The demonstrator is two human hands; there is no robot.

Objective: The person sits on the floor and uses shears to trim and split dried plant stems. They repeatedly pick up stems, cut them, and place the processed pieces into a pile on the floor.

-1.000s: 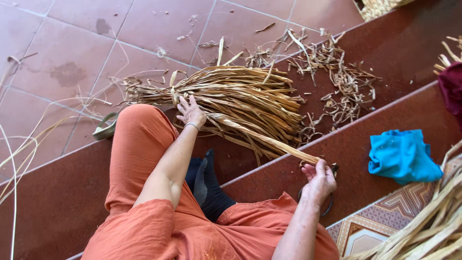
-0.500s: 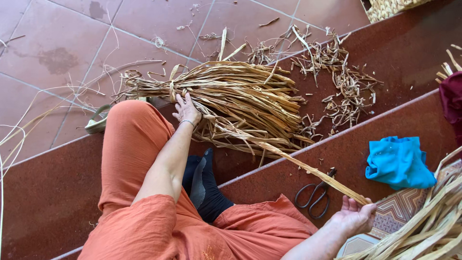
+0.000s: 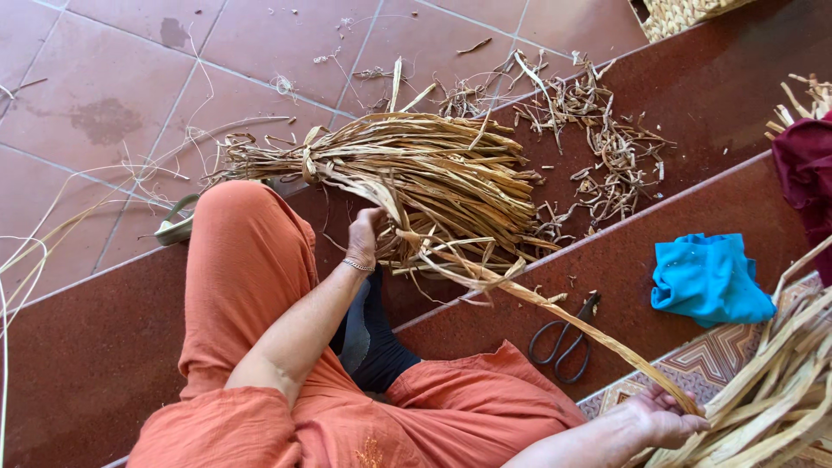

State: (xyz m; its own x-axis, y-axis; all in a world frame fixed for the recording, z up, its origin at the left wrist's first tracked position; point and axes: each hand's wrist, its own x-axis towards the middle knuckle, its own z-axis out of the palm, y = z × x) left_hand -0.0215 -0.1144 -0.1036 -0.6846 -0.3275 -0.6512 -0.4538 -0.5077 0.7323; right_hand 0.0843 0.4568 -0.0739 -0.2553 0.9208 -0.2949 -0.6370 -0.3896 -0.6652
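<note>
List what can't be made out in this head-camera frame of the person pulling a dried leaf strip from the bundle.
- Left hand: fingers buried in the bundle; its grip is hidden.
- Right hand: near the bottom edge, closed on the strip; palm side unseen.
- Scissors: blade tips pass under the strip.
- Woven basket: cut off by the top edge.
- Dark red cloth: cut off by the right edge.

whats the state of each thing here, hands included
left hand: pressed on the bundle
right hand: gripping one strip's end
dried leaf bundle: tied, lying flat
pulled strip: drawn out, stretched between bundle and hand
scissors: closed, lying loose
blue cloth: crumpled
</note>
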